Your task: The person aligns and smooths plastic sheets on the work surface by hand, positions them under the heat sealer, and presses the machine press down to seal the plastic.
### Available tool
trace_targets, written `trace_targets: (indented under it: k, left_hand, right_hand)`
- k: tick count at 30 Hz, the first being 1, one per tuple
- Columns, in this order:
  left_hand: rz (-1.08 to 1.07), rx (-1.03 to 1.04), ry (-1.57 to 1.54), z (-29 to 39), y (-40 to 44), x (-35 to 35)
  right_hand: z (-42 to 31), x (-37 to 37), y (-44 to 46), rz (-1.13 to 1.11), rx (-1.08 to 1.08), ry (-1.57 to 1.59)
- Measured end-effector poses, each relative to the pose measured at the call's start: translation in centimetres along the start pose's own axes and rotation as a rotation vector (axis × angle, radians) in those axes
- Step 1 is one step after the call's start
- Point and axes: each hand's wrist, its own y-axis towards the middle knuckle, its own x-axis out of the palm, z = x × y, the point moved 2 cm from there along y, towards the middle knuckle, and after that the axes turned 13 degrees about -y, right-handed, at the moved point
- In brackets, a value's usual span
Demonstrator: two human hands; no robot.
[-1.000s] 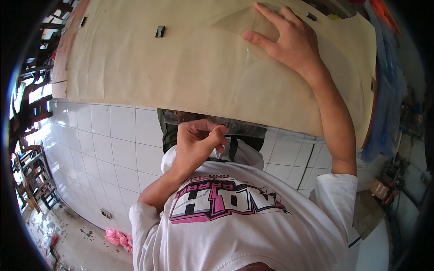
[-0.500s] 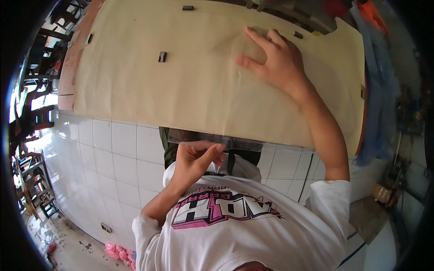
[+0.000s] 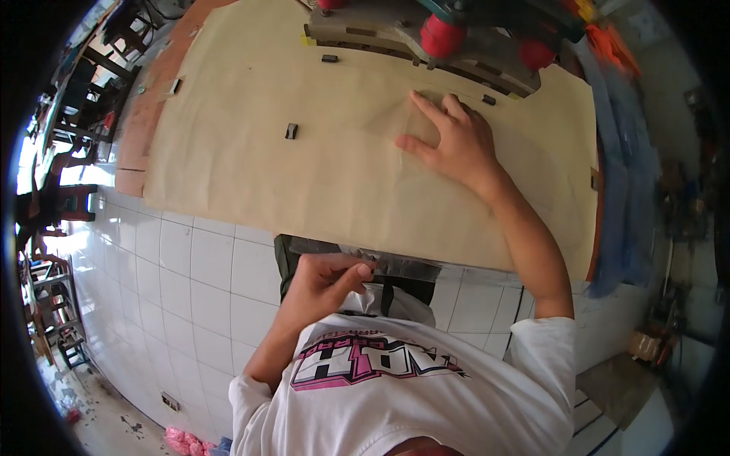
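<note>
My right hand point(image 3: 460, 144) lies spread on a thin clear plastic film point(image 3: 388, 121) over the beige table covering point(image 3: 228, 144). Thumb and index finger are apart, and the film shows faintly around the fingertips. Close to my body, just below the table's front edge, my left hand point(image 3: 328, 285) is closed, thumb against fingers, pinching the near edge of the film. The film is hard to make out there. A small black block point(image 3: 291, 131) sits on the covering left of my right hand, and another point(image 3: 489, 99) lies beyond it.
A dark metal machine part with red knobs point(image 3: 443, 36) stands at the table's far edge. More small black blocks point(image 3: 329, 58) lie on the covering. Blue plastic sheeting point(image 3: 627, 175) hangs at the right. Stools and racks point(image 3: 76, 203) stand at the left on white tiles.
The view has shifted, so the table sits lower in the picture and more of the machine shows. My right hand stays spread on the film; my left hand stays pinched near the front edge.
</note>
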Motion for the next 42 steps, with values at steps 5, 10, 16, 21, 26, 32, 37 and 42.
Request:
trace_targets:
  k: [5, 10, 16, 21, 26, 32, 37, 42]
  left_hand:
    - [-0.051, 0.231, -0.095, 5.0, 0.5, -1.5]
    - [0.011, 0.446, -0.118, 9.2, 3.3, -1.8]
    - [-0.002, 0.707, -0.260, 12.3, 5.5, -3.7]
    - [0.103, 0.815, -0.361, 16.3, 7.3, -6.3]
    - [0.150, 0.752, -0.385, 17.3, 9.7, -11.8]
    - [0.323, 0.675, -0.495, 18.5, 11.2, -16.5]
    - [0.426, 0.750, -0.442, 19.2, 12.3, -20.0]
    - [0.367, 0.688, -0.416, 16.8, 10.7, -17.3]
  right_hand:
    - [-0.3, 0.0, -0.2, 0.017, -0.040, -0.057]
    - [-0.7, -0.4, -0.2, 0.011, -0.057, -0.068]
    - [-1.6, -0.5, 0.1, -0.026, -0.071, -0.096]
    - [-4.5, -1.2, 1.8, -0.072, -0.041, -0.080]
    - [-6.4, -5.7, 1.2, -0.279, 0.055, -0.092]
    - [-8.3, -13.8, -5.0, -0.397, -0.217, 0.058]
    - [-4.7, -14.7, -10.9, -0.261, -0.018, 0.153]
    - [0.0, -13.8, -17.1, -0.065, 0.417, 0.082]
